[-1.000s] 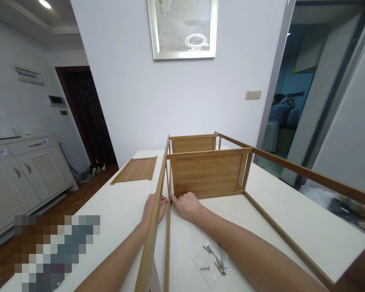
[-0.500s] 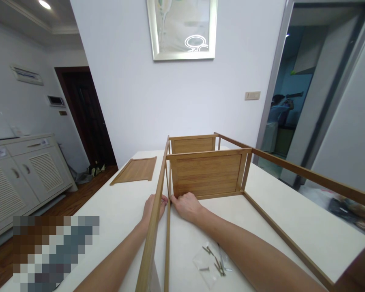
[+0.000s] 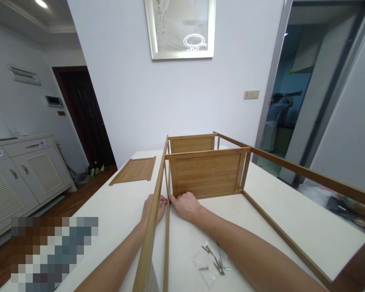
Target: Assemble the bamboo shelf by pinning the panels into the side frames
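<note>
A wooden rack frame (image 3: 207, 173) lies on its side on a white table (image 3: 200, 227), its slatless shelf panels standing upright. My left hand (image 3: 152, 209) is outside the left rails, partly behind the upper one. Its fingertips pinch at the joint of the lower rail (image 3: 167, 243), on something too small to make out. On the inner side, my right hand (image 3: 187, 206) is closed around the lower left corner of the near shelf panel, its fingers opposite the left hand's. Several screws (image 3: 217, 265) lie on and beside a clear plastic bag (image 3: 207, 275) between the rails.
A loose wooden panel (image 3: 135, 171) lies flat on the table's left side. The frame's upper right rail (image 3: 307, 174) runs toward me. The wall with a framed picture (image 3: 182, 54) stands behind the table. A person (image 3: 278, 109) is in the room beyond the doorway.
The view has shifted very slightly. Both hands stay at the same joint, and the frame and screws have not visibly moved.
</note>
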### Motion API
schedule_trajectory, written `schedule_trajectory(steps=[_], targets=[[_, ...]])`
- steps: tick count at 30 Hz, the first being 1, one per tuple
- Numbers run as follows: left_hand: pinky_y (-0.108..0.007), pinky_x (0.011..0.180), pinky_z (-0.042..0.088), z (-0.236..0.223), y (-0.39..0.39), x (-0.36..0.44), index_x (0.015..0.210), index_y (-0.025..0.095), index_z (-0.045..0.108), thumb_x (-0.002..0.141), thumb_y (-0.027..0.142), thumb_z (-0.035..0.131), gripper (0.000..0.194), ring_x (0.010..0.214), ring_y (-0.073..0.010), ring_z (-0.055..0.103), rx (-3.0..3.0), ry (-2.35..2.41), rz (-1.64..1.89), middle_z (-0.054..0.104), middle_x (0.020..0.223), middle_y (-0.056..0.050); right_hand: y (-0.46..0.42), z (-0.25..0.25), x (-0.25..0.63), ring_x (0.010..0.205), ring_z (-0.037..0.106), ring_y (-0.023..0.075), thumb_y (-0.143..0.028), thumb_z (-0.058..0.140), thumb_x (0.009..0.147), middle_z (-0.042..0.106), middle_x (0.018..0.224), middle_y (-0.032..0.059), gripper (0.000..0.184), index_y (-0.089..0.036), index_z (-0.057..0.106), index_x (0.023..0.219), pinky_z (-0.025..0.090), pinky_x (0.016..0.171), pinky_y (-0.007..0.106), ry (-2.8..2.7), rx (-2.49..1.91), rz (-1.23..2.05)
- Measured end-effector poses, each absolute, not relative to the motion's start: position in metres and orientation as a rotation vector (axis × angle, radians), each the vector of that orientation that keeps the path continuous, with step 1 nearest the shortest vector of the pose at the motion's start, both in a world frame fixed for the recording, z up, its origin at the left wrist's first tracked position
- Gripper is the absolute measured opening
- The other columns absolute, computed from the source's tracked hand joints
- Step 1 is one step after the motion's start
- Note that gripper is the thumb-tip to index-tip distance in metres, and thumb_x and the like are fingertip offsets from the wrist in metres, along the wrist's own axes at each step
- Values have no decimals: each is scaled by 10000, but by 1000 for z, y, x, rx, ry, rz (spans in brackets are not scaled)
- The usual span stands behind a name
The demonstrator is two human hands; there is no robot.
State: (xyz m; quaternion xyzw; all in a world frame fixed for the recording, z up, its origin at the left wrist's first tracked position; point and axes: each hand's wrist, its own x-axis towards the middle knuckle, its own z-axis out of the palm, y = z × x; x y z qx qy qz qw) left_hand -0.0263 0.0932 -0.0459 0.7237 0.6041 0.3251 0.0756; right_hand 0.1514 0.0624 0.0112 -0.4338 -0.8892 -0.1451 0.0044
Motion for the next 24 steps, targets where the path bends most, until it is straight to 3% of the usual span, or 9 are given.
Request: schedule_trajectory(steps=[7,12,18,24], targets=[[-289,867,480,-43,94,-27,819,206,733,781,154,581,165,933,-198,674,2123,1808,991,752,910,-35,63,10,151,816,735,264,-133,364,936,748,900,154,261,-140,510,1152,530,659,335,-2783,-1355,-464],[-312,889,474,-42,93,-27,905,182,741,852,195,505,243,973,-215,667,2104,1835,996,749,961,-71,63,11,152,823,735,261,-132,365,934,748,910,156,270,-135,509,1163,529,670,331,-2784,-1356,-460],[-333,919,451,-43,92,-25,831,195,746,813,205,568,179,1008,-246,640,2141,1828,945,743,979,-70,63,11,152,818,736,265,-138,353,942,748,900,156,259,-135,517,1142,532,663,339,-2784,-1356,-459],[-318,897,460,-42,93,-26,820,210,739,779,167,594,157,979,-225,647,2140,1818,948,746,954,-48,63,11,152,805,736,272,-135,361,937,747,895,151,248,-138,520,1128,534,643,345,-2783,-1344,-467]])
